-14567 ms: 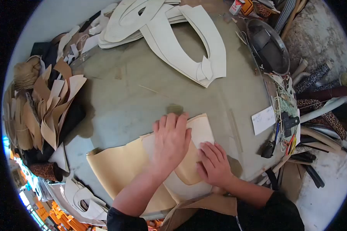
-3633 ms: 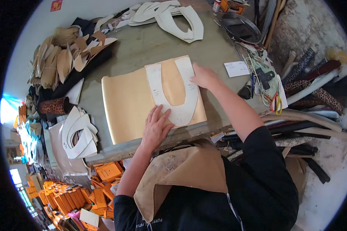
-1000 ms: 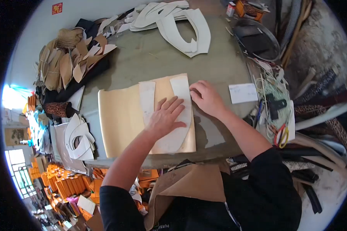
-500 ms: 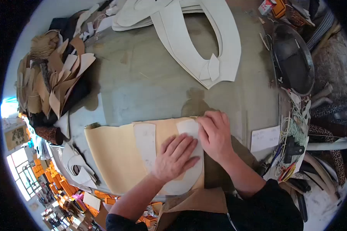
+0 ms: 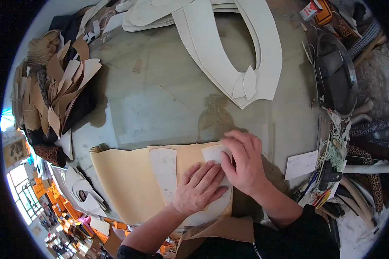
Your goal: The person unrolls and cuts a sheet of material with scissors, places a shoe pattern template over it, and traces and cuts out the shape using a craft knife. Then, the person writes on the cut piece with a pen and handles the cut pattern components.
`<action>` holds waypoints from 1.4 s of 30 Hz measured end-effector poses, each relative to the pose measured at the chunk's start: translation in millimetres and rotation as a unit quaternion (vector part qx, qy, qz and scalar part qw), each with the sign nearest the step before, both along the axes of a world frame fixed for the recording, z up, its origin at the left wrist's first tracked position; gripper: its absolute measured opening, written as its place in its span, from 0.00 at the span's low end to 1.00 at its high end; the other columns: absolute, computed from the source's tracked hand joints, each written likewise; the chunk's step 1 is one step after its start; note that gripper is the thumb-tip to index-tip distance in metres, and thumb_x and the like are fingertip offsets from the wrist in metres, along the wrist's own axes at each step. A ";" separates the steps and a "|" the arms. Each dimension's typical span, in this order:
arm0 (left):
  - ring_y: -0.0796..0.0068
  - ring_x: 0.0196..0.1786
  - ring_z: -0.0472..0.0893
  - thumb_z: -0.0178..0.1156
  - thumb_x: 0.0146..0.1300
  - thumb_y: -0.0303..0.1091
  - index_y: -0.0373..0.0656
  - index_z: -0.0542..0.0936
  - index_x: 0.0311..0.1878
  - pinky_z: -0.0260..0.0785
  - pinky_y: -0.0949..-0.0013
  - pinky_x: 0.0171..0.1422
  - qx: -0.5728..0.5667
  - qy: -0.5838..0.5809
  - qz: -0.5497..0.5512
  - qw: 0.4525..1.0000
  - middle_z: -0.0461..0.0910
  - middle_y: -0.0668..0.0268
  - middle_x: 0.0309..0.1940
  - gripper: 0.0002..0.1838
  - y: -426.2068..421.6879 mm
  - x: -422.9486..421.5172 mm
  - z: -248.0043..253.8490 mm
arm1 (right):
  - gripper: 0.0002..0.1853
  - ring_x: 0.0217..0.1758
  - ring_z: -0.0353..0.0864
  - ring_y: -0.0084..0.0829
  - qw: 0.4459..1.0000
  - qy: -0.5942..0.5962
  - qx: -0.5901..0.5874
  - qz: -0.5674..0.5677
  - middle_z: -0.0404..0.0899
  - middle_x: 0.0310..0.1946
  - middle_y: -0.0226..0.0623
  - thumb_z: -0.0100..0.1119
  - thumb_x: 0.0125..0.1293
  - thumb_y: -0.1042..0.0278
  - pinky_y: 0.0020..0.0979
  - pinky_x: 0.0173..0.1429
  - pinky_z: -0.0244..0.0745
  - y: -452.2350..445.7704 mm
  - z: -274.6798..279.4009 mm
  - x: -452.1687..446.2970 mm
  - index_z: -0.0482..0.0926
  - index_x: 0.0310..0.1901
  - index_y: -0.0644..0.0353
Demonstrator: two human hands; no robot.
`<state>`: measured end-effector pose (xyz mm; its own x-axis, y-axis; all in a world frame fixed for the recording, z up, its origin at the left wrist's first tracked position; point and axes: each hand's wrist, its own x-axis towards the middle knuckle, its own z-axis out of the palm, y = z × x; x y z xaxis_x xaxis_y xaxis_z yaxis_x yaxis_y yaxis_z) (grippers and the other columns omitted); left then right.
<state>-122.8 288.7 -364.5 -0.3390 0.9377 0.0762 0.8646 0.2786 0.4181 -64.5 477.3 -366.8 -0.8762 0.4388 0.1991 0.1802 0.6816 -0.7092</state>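
Note:
A tan sheet (image 5: 123, 181), perhaps leather or fabric, lies along the near edge of the table, its far left corner rolled up. Two white pattern pieces rest on it: a narrow one (image 5: 163, 166) on the left and a curved one (image 5: 212, 152) partly under my hands. My left hand (image 5: 198, 188) lies flat on the curved pattern piece, fingers stretched out. At that piece's right edge is my right hand (image 5: 245, 163), thumb by the pattern and fingers bent, raised and apart from the thumb. I see nothing held in it.
Large white cut pieces (image 5: 268, 64) are stacked at the far side of the table (image 5: 160, 103). Brown and tan scraps (image 5: 65, 82) heap up on the left. A dark oval tub (image 5: 337, 73), a cord bundle (image 5: 337, 138) and a white paper (image 5: 301, 165) are on the right.
My right hand's fingers have lifted and spread from the sheet's far edge, and its thumb has come nearer my left hand. My left hand stays on the pattern piece. The view has shifted slightly.

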 end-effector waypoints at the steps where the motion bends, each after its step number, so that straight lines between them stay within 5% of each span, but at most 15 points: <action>1: 0.70 0.72 0.75 0.71 0.66 0.51 0.48 0.84 0.61 0.63 0.55 0.77 0.001 -0.002 0.002 1.000 0.79 0.69 0.66 0.25 -0.4 0.7 -0.4 | 0.14 0.53 0.74 0.42 1.000 -0.008 -0.002 0.012 0.76 0.49 0.35 0.68 0.59 0.74 0.47 0.59 0.67 1.2 0.4 -3.6 0.82 0.48 0.56; 11: 0.72 0.71 0.75 0.68 0.68 0.53 0.51 0.84 0.64 0.64 0.56 0.77 -0.011 -0.008 0.000 1.000 0.78 0.70 0.66 0.25 -1.1 0.0 -2.0 | 0.11 0.53 0.73 0.43 0.993 -0.091 -0.004 0.077 0.75 0.47 0.34 0.67 0.60 0.75 0.46 0.57 0.65 17.5 3.5 -9.6 0.82 0.45 0.54; 19: 0.70 0.69 0.77 0.72 0.63 0.53 0.50 0.85 0.63 0.66 0.55 0.74 0.008 -0.015 0.004 1.000 0.81 0.71 0.63 0.28 -0.4 -0.1 -3.7 | 0.17 0.57 0.74 0.41 0.971 -0.049 0.073 0.222 0.77 0.54 0.35 0.68 0.53 0.72 0.40 0.60 0.74 46.1 -1.1 3.0 0.85 0.48 0.54; 25: 0.71 0.71 0.76 0.66 0.70 0.52 0.51 0.82 0.66 0.64 0.55 0.77 -0.017 -0.017 -0.003 1.000 0.77 0.69 0.67 0.26 -4.7 -0.2 -2.8 | 0.19 0.57 0.74 0.43 0.977 0.004 0.076 0.201 0.77 0.56 0.37 0.69 0.55 0.71 0.45 0.60 0.73 34.8 -3.5 6.8 0.84 0.51 0.56; 32: 0.66 0.69 0.77 0.68 0.66 0.51 0.50 0.85 0.58 0.65 0.53 0.77 0.023 -0.015 0.005 1.000 0.79 0.67 0.63 0.22 -6.3 3.0 -6.5 | 0.21 0.57 0.75 0.44 0.976 -0.041 0.105 0.185 0.77 0.57 0.40 0.70 0.58 0.73 0.47 0.60 0.73 7.8 12.3 -0.7 0.82 0.54 0.61; 35: 0.66 0.67 0.78 0.65 0.67 0.47 0.50 0.85 0.55 0.66 0.53 0.75 0.026 -0.033 -0.011 0.999 0.80 0.66 0.60 0.18 -16.1 2.8 -6.0 | 0.19 0.54 0.80 0.47 0.958 0.021 -0.079 0.273 0.78 0.56 0.45 0.67 0.62 0.77 0.42 0.58 0.78 -13.3 18.2 -31.4 0.82 0.56 0.63; 41: 0.66 0.64 0.79 0.63 0.66 0.45 0.51 0.85 0.57 0.69 0.55 0.69 0.073 -0.051 -0.022 0.996 0.81 0.66 0.56 0.19 -25.2 7.0 -20.7 | 0.26 0.59 0.74 0.48 0.969 -0.024 -0.045 0.242 0.76 0.57 0.44 0.71 0.61 0.70 0.46 0.65 0.72 -55.3 5.0 -83.4 0.79 0.63 0.62; 42: 0.64 0.61 0.80 0.68 0.62 0.43 0.50 0.85 0.51 0.70 0.54 0.68 0.084 -0.040 -0.052 0.994 0.83 0.67 0.52 0.16 -25.6 0.5 -14.2 | 0.27 0.61 0.73 0.49 0.972 -0.055 -0.023 0.229 0.75 0.57 0.43 0.72 0.61 0.69 0.47 0.67 0.69 -58.3 4.4 -87.2 0.79 0.63 0.61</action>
